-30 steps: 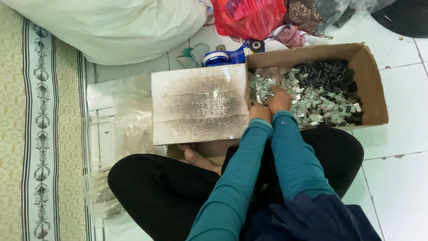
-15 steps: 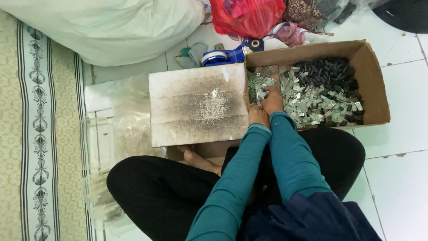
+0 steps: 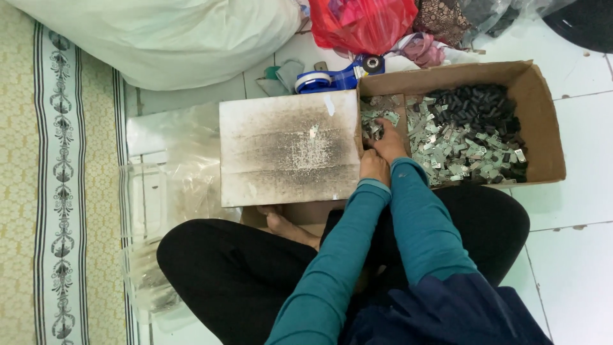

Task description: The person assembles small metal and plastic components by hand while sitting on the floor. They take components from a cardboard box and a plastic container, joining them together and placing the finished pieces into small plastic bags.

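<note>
the grip of the right hand curls into the small metal pieces at the near left corner of the cardboard box on the floor, though whether it pinches any cannot be told. the left hand rests half-closed just beside it, where both sat half a second ago. the sooty board lies beside the box.

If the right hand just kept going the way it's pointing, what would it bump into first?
The right hand points away from the body into the cardboard box. It would likely meet the small silvery metal pieces piled just ahead, then the box's far wall; depth is unclear.
</note>
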